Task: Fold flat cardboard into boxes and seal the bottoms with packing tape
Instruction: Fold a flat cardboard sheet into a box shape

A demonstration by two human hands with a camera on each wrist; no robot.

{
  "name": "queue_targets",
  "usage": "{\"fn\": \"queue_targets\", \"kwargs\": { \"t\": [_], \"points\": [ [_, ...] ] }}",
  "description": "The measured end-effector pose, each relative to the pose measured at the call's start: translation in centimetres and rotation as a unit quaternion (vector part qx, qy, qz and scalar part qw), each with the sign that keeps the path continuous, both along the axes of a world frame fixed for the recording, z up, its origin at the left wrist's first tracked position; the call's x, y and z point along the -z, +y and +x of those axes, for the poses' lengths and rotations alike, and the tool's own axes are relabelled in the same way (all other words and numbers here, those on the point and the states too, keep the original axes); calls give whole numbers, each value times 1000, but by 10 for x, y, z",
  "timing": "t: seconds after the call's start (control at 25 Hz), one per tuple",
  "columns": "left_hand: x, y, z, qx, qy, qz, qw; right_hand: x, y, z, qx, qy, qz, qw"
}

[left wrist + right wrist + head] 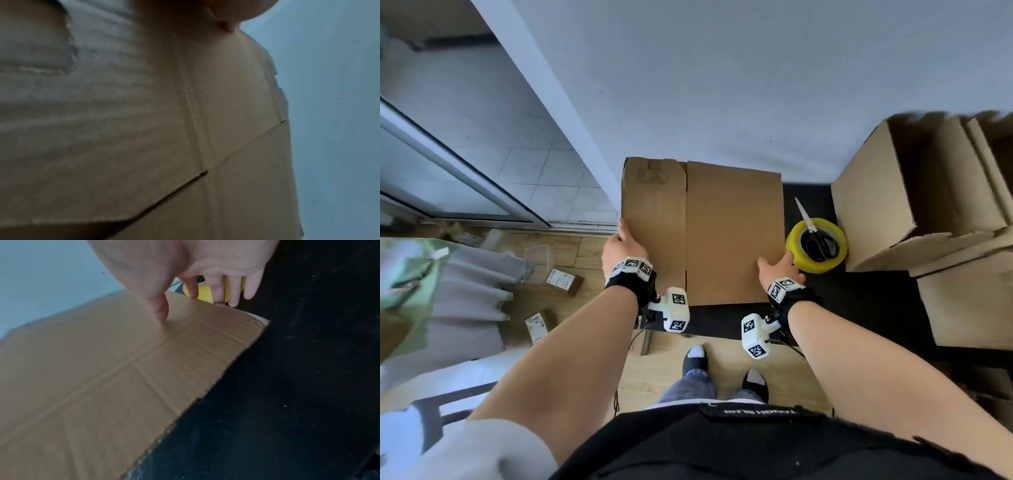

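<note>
Cardboard sheet (722, 233) (flat on black table (859, 301)): left hand (621, 248) and right hand (779, 265) grip its side edges.

Flat brown cardboard (732, 233) and yellow tape roll (816, 246)

The cardboard lies flat on a black table. The tape sits just right of it.
</note>
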State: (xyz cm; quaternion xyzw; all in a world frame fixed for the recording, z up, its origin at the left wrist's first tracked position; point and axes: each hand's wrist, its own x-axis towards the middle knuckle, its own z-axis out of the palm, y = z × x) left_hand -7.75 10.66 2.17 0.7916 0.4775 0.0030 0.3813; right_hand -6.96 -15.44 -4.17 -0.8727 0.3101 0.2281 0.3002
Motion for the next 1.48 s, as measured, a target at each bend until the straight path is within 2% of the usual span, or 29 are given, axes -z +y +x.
{"fn": "queue_targets", "kwargs": {
  "t": [0.08, 0.24, 0.36, 0.52, 0.68, 0.84, 0.96, 1.12, 1.28, 1.32, 1.4, 1.48],
  "points": [
    [-3, 9, -6, -37, -21, -18, 999, -6, 3, 1, 20, -43, 31, 998],
    [-3, 12, -7, -55, -97, -80, 991, -27, -3, 4, 96, -133, 101, 981],
    [-3, 5, -4, -49, -134, -114, 983, -40, -16, 5, 90, -155, 97, 979],
    [-8, -18, 1, -3, -127, -151, 980, -54, -28, 10, 84, -170, 99, 977],
    [-12, -41, 8, 80, -105, -186, 974, -65, -34, 15, 68, -179, 95, 977],
    [-14, -53, 11, 134, -50, -206, 968, -64, -41, 13, 41, -160, 84, 983],
    [-5, -55, 11, 110, -32, -332, 936, -61, -43, 10, 38, -142, 96, 984],
    [-28, -68, 4, 95, -32, -454, 885, -67, -37, 14, 14, -138, 91, 986],
    [-35, -68, 9, 94, 11, -477, 874, -83, -35, 22, 12, -126, 72, 989],
    [-35, -66, 12, 98, 15, -459, 883, -88, -36, 27, 7, -127, 66, 990],
    [-41, -63, 14, 97, -11, -439, 893, -103, -38, 37, -5, -134, 60, 989],
    [-43, -62, 23, 106, -52, -456, 882, -126, -41, 47, -4, -153, 65, 986]
  ]
}}
